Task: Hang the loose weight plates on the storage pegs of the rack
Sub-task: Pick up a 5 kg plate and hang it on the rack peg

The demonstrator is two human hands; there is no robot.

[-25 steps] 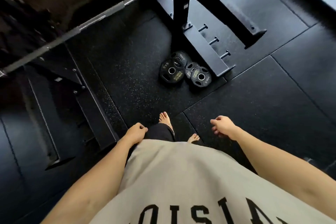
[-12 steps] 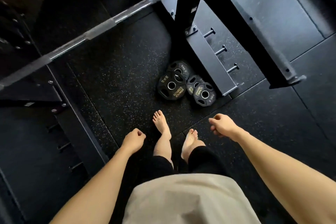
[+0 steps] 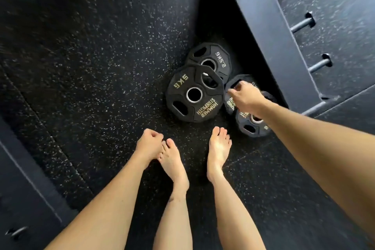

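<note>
While you bend over the rubber floor (image 3: 91, 67):
Right hand (image 3: 246, 98): your fingers curl on the edge of a small plate (image 3: 230, 103) beside the rack base (image 3: 274, 46)
Left hand (image 3: 149, 144): your loose fist, holding nothing
5 kg plate (image 3: 193, 93): flat, overlapping the 2.5 kg plate (image 3: 215, 59)
Storage pegs (image 3: 302, 23): bare

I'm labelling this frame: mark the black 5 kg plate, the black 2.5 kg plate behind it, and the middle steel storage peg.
black 5 kg plate (image 3: 183, 83): head view, face beside the gold lettering.
black 2.5 kg plate (image 3: 220, 55): head view, upper face.
middle steel storage peg (image 3: 302, 24): head view, mid-shaft.
</note>
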